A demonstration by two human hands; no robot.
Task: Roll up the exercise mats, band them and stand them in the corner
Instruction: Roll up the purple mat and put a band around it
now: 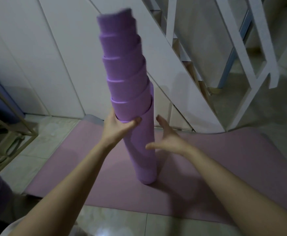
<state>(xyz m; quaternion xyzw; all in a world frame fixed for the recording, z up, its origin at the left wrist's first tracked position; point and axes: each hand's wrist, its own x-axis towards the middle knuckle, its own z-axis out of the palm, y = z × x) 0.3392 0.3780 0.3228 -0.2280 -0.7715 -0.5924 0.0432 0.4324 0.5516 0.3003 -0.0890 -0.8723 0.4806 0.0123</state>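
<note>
Right in the middle of the view, the purple roll stands on end. Its foot rests on the pink mat, which lies flat on the tiled floor. The roll's long axis is close to vertical, with the top leaning a little to the left and away, toward the white wall.

The roll is not tidy. The inner coils stick out of the outer wrap in stepped rings, so it stands far taller than the wrap alone. No band can be seen on it.

The left hand holds the grip. Its thumb and fingers are curled round the roll just where the outer wrap ends and the coils emerge. The right hand is released, with fingers straight and spread. It hangs just beside the right flank of the roll, somewhat lower than the left, palm turned toward it. I cannot tell whether it touches.

The coming move turns on that vertical axis. The coils stick out straight above the left hand, so I judge the free right hand is the one to go up and over to the top and press them down along the axis, while the left steadies the wrap. With only one hand holding it, the tall top could tip toward the wall or the staircase on the right. Banding and the pink mat remain to be done.
</note>
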